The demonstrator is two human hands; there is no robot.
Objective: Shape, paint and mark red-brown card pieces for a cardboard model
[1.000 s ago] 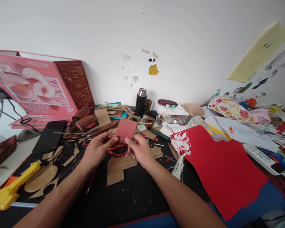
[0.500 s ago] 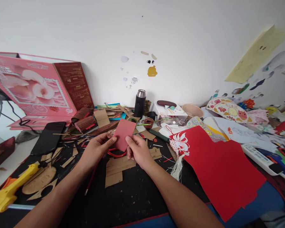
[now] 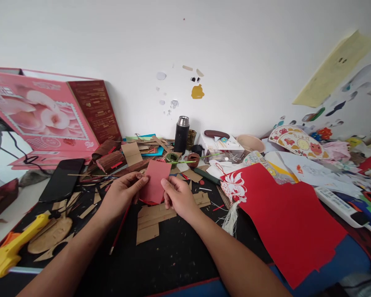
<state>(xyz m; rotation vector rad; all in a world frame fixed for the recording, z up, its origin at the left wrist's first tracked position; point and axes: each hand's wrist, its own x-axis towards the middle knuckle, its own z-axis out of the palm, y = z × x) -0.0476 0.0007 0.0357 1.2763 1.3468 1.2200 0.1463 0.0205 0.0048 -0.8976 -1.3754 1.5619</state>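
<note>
A small dull-red rectangle of card [image 3: 155, 181] is held up above the middle of the desk. My left hand [image 3: 123, 194] pinches its left edge between thumb and fingers. On the other side, my right hand [image 3: 179, 196] is closed with its thumb at the card's right edge; the fingertips behind are partly hidden. Under the hands lies a piece of brown cardboard [image 3: 153, 220]. A thin red pencil or brush [image 3: 119, 233] rests on the black mat beside my left wrist.
A yellow glue gun [image 3: 18, 245] and a black phone [image 3: 62, 179] lie at left, before a pink box [image 3: 43, 111]. A black flask [image 3: 181, 136] stands at the back. Large red paper [image 3: 293, 222] with a white tassel [image 3: 231, 218] covers the right. Cardboard scraps are scattered about.
The red card has moved slightly left and down and turned from a slant to nearly upright. My left hand has shifted a little left with it; my right hand has barely moved.
</note>
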